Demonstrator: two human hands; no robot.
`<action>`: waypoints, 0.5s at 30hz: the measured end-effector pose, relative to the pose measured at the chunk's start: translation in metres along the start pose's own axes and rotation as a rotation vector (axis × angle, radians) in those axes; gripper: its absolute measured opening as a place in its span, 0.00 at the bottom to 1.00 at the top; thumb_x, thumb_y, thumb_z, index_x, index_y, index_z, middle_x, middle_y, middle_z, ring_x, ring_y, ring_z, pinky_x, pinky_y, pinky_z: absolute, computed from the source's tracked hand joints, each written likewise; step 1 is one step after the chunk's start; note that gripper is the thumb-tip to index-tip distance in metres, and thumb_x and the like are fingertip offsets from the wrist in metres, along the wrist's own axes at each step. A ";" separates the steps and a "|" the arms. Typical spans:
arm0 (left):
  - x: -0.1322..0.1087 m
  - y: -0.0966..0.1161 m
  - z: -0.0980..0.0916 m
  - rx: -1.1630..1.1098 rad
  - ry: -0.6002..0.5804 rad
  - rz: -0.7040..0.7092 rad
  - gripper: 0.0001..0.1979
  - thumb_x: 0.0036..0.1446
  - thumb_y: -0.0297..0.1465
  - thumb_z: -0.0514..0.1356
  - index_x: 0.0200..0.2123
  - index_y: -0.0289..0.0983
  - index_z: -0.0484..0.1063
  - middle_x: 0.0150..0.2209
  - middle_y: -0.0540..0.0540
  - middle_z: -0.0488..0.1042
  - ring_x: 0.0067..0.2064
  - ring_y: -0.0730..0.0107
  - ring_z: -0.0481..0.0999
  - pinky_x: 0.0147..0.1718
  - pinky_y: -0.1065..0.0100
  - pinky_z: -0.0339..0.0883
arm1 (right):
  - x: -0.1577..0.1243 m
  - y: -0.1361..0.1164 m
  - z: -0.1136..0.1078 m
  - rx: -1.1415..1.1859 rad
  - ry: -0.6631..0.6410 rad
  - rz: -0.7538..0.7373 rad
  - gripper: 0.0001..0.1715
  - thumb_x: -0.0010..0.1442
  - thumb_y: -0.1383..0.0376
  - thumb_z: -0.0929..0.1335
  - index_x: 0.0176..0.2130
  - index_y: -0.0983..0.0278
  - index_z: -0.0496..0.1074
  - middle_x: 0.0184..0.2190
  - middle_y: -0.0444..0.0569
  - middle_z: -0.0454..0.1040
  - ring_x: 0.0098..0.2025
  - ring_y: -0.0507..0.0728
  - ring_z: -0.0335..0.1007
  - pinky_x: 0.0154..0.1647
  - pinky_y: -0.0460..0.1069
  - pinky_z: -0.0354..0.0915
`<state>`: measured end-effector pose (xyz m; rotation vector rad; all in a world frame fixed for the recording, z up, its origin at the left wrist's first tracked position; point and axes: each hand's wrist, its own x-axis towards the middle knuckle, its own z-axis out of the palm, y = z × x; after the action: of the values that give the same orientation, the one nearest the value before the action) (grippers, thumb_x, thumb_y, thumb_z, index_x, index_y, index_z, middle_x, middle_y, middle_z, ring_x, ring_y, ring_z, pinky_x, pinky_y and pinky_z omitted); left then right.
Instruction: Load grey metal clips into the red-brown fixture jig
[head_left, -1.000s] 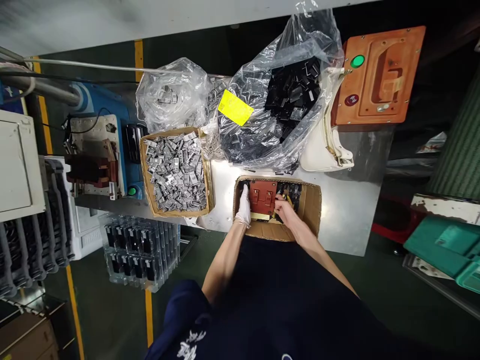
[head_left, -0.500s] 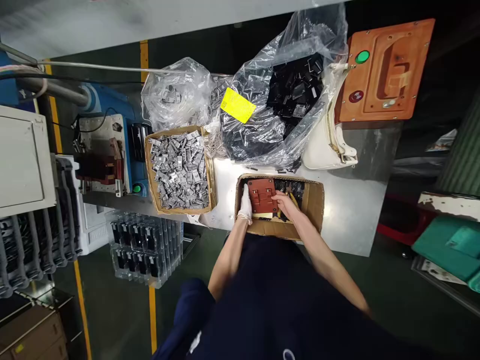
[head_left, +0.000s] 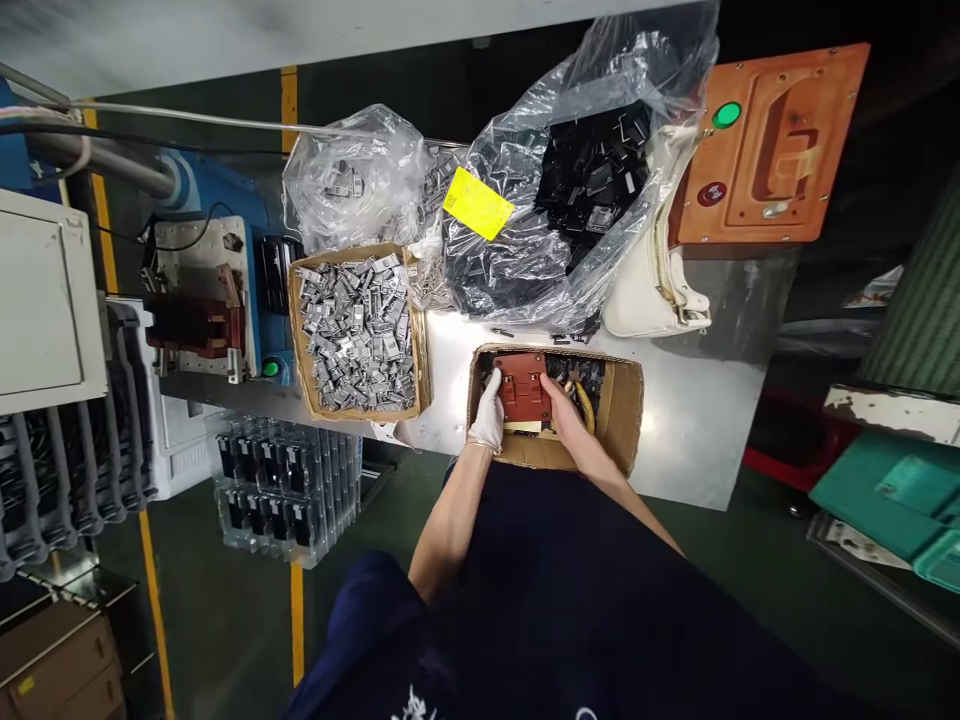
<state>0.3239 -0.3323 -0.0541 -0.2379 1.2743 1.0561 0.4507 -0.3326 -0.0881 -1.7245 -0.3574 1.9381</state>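
A reddish-brown fixture block (head_left: 523,390) with two small raised clips is held over an open cardboard box (head_left: 621,410). My left hand (head_left: 489,412), in a white glove, grips its left edge. On the right edge, my bare right hand (head_left: 568,420) has its thumb and fingers closed around the block. Dark parts (head_left: 577,372) and a yellow-handled tool (head_left: 586,405) lie inside the box behind and beside the block. The undersides of my fingers are hidden.
Left of the box stands a carton of small grey metal parts (head_left: 360,335). Behind are a plastic bag of black parts (head_left: 592,180), a white handbag (head_left: 649,290) and an orange machine panel (head_left: 772,150). A blue press (head_left: 262,310) and stacked clear trays (head_left: 281,490) are at left.
My right hand has shifted along the block's right edge and now wraps it more closely. The block remains over the box, and the camera view has moved slightly.
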 end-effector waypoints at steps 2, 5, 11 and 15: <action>0.002 -0.001 0.000 0.004 0.002 -0.022 0.26 0.67 0.45 0.58 0.60 0.34 0.74 0.55 0.37 0.79 0.61 0.52 0.76 0.66 0.49 0.64 | -0.001 -0.003 0.004 -0.025 0.026 -0.022 0.32 0.58 0.38 0.70 0.46 0.61 0.76 0.51 0.52 0.78 0.60 0.65 0.70 0.64 0.62 0.66; 0.006 -0.002 -0.001 0.013 0.027 -0.059 0.27 0.68 0.45 0.56 0.62 0.35 0.72 0.55 0.37 0.79 0.61 0.51 0.76 0.67 0.46 0.63 | -0.001 -0.004 0.010 -0.084 0.116 -0.023 0.32 0.53 0.36 0.71 0.39 0.59 0.75 0.45 0.49 0.80 0.59 0.67 0.70 0.61 0.59 0.67; 0.010 -0.001 -0.004 0.028 0.032 -0.099 0.28 0.68 0.47 0.56 0.61 0.34 0.72 0.54 0.37 0.80 0.63 0.50 0.73 0.67 0.45 0.62 | 0.004 0.001 0.015 -0.146 0.213 0.019 0.29 0.63 0.41 0.68 0.46 0.63 0.75 0.54 0.54 0.77 0.58 0.64 0.71 0.60 0.59 0.67; 0.008 0.000 -0.007 0.030 0.001 -0.095 0.26 0.68 0.45 0.57 0.61 0.37 0.73 0.55 0.40 0.79 0.65 0.50 0.71 0.68 0.44 0.61 | 0.006 0.004 0.010 -0.125 0.210 0.059 0.31 0.65 0.44 0.68 0.57 0.62 0.72 0.64 0.57 0.68 0.63 0.63 0.67 0.64 0.61 0.64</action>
<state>0.3181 -0.3330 -0.0632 -0.2734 1.2667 0.9549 0.4402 -0.3314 -0.0934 -2.0190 -0.3597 1.7861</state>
